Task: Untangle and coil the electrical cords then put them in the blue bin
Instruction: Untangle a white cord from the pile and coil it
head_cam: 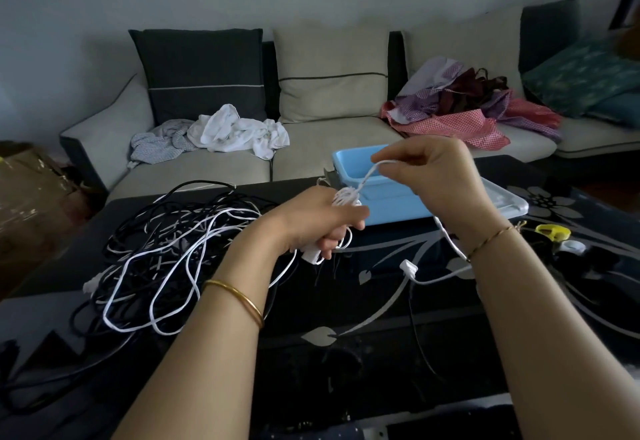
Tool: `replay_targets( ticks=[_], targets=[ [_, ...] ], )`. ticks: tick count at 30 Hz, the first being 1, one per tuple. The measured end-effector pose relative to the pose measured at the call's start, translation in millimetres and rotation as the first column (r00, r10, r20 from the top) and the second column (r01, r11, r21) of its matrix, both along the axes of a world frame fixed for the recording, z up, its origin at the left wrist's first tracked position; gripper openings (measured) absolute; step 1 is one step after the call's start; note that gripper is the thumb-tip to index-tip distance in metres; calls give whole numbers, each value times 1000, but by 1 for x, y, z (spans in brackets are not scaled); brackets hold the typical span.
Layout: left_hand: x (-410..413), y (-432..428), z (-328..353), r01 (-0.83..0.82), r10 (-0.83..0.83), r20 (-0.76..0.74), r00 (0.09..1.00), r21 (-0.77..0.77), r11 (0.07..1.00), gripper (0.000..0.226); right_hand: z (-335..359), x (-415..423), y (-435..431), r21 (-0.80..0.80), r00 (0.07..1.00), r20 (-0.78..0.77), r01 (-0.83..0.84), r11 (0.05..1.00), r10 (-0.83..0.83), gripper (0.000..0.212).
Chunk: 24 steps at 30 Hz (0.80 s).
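Observation:
My left hand [322, 221] grips a small coil of white cord [346, 196] above the black table. My right hand [429, 171] is raised just right of it and pinches the free run of that white cord [375, 167], which loops over my fingers. The cord's tail runs down past my right wrist to a white plug [408, 269] lying on the table. A tangle of black and white cords [173, 249] lies on the table to the left. The blue bin [391, 197] stands at the table's far edge, behind my hands.
The glossy black table [346, 335] has a silver flower pattern. A yellow object [552, 231] and a small white thing [571, 247] lie at its right. Behind stands a sofa [311, 145] with white cloths [239, 133] and red-purple clothes [460, 110]. A cardboard box [24, 197] sits left.

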<state>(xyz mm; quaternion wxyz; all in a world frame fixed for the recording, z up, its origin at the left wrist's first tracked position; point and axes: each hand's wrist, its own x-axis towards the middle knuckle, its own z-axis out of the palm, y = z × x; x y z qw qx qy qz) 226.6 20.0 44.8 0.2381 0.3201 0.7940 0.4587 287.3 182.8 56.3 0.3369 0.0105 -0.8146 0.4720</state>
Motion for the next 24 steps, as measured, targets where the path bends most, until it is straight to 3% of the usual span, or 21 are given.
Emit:
replay_targets(
  ticks=[4,7,10,13,18,20,24],
  targets=[
    [3,0,7,6,-68,301,951,204,979,34,-16,-8,6,-130,991,126,-36,991,53,13],
    [2,-3,11,-9,-197,477,857,396,918,35,-26,-11,1,-19,957,268,-114,993,115,36],
    [-5,-10,10,-93,-388,586,712,626,774,44,-28,-11,-9,139,941,308,-188,972,138,49],
    [-11,-15,11,-241,-508,586,631,771,589,55,-24,-9,-14,217,909,386,-254,943,157,38],
    [-15,-13,16,-542,-299,628,718,775,324,64,-18,-2,-31,376,797,590,-411,831,128,24],
    [-16,-9,17,-598,-140,655,742,742,303,62,-15,1,-39,444,782,614,-452,774,105,26],
    [-14,5,12,-641,160,632,759,680,355,53,-7,8,-50,493,730,677,-544,679,94,23]
  ],
)
